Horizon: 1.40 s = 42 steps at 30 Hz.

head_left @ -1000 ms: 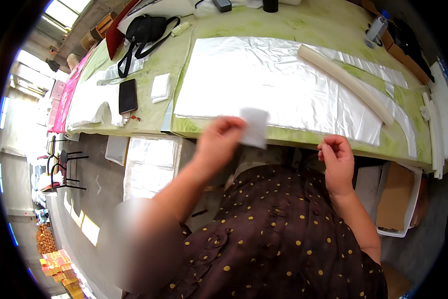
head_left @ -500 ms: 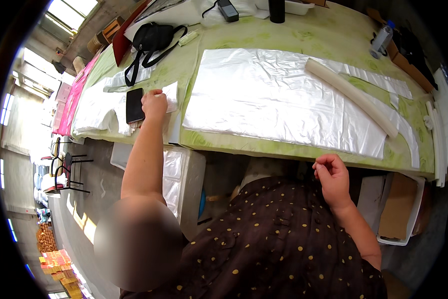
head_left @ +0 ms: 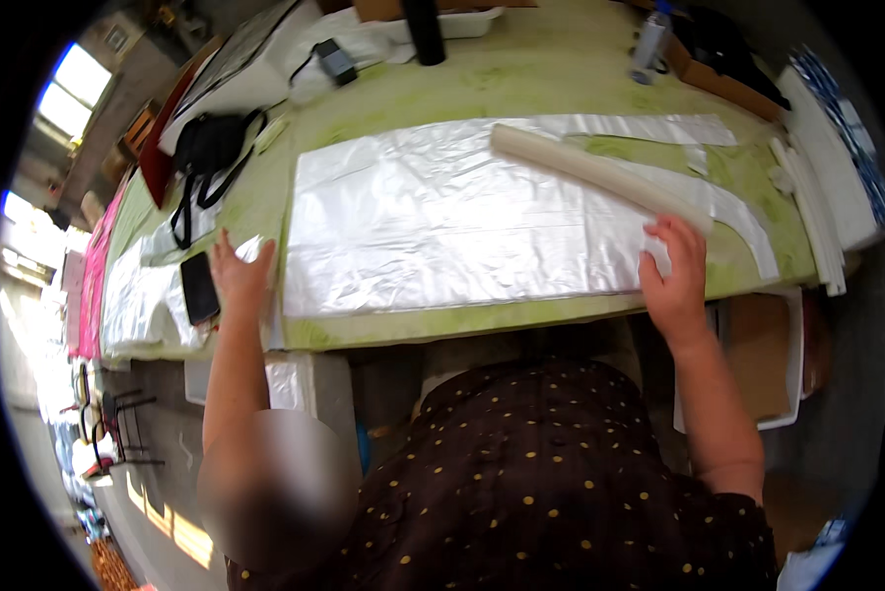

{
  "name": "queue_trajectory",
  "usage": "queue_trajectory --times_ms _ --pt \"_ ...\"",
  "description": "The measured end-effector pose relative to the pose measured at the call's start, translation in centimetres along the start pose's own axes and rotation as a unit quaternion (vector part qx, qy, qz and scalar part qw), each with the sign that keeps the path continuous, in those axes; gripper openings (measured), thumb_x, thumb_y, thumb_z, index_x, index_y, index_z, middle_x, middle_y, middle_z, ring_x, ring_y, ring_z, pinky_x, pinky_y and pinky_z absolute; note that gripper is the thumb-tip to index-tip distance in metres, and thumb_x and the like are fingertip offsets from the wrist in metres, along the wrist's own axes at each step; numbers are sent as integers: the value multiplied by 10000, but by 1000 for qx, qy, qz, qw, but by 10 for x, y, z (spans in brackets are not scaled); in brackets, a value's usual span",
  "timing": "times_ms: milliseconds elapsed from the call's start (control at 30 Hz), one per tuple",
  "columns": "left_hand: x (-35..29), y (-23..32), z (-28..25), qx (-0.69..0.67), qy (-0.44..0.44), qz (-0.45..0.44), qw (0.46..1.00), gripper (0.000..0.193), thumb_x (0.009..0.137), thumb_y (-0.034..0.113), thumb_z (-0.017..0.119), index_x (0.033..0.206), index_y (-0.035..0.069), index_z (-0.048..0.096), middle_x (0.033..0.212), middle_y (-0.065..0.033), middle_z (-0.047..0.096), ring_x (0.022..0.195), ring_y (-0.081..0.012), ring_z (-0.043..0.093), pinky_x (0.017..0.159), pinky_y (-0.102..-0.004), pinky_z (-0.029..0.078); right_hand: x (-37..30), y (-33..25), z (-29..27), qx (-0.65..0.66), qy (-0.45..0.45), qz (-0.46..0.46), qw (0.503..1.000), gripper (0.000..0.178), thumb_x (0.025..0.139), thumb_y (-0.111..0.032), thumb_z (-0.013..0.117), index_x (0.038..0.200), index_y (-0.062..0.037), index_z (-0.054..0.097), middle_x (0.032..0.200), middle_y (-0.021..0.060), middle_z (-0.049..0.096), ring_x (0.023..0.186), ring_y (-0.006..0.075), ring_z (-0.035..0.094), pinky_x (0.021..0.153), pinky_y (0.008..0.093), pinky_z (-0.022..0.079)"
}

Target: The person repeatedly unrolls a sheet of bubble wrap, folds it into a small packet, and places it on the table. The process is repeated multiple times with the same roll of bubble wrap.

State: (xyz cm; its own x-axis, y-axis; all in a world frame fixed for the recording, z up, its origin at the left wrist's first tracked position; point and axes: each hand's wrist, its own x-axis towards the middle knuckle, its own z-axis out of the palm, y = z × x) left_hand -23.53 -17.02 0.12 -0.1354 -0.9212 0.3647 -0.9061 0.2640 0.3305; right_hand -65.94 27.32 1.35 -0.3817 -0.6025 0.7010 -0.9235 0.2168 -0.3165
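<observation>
Landmark: silvery film sheet [head_left: 423,236], lying on the green table cover [head_left: 551,87].

Left hand [head_left: 239,284]: left of the film sheet, fingers splayed, released, no object seen in it. Small white stack [head_left: 254,246] shows between thumb and fingers; contact with it cannot be told. Black phone [head_left: 200,289] lies just beside the hand, on the side away from the sheet.

Right hand [head_left: 679,281]: at the sheet's near right corner, thumb and fingers parted, no grasp seen. Its fingertips are next to the near end of the pale roll [head_left: 600,175]; whether they touch it cannot be told. The roll lies slantwise across the sheet's right part.

Change: one second earlier the left hand carried a white square in front of the sheet; half a second earlier it was bunched over the small white stack. The right hand, then off the table edge, is now over the sheet.

Unchanged: black bag [head_left: 206,146], left of the sheet; bottle [head_left: 649,44], beyond its far right end.
</observation>
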Motion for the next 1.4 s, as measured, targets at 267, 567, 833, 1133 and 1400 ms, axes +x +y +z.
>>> queue_trajectory --times_ms 267,567,833,1133,1400 --pt "-51 143 4 -261 -135 258 920 846 820 201 831 1544 98 406 1570 -220 392 1462 -404 346 1197 -497 316 32 82 -39 -126 -281 167 937 573 809 -222 726 1364 -132 614 1066 202 680 985 421 657 894 473 536" --pt "-184 328 31 -344 -334 454 751 647 911 303 760 1493 150 521 1628 -210 321 1520 -450 243 1217 -499 299 -9 -45 -45 139 -413 286 854 930 836 -443 766 1565 -58 336 1198 257 696 1104 391 687 966 420 521" --pt "-197 331 30 -225 -334 512 759 586 879 295 760 1427 166 600 1661 -194 280 1543 -487 149 1225 -556 271 -47 -17 -48 299 -288 467 781 905 980 -320 699 1632 -28 143 740 90 668 636 151 623 590 309 510" --pt "-216 422 23 -227 -368 534 727 404 837 258 745 1199 87 686 1234 -159 657 1081 -347 669 937 -426 546 -45 -6 -27 420 -322 489 693 585 985 -239 681 1498 -51 473 799 64 687 638 118 629 573 278 514" --pt "-223 464 43 -61 -449 504 736 299 931 311 655 1119 90 728 1049 -142 735 996 -323 697 887 -421 550 -95 10 -54 444 -154 505 724 377 993 -85 640 1360 -18 587 842 30 658 757 107 639 628 261 533"
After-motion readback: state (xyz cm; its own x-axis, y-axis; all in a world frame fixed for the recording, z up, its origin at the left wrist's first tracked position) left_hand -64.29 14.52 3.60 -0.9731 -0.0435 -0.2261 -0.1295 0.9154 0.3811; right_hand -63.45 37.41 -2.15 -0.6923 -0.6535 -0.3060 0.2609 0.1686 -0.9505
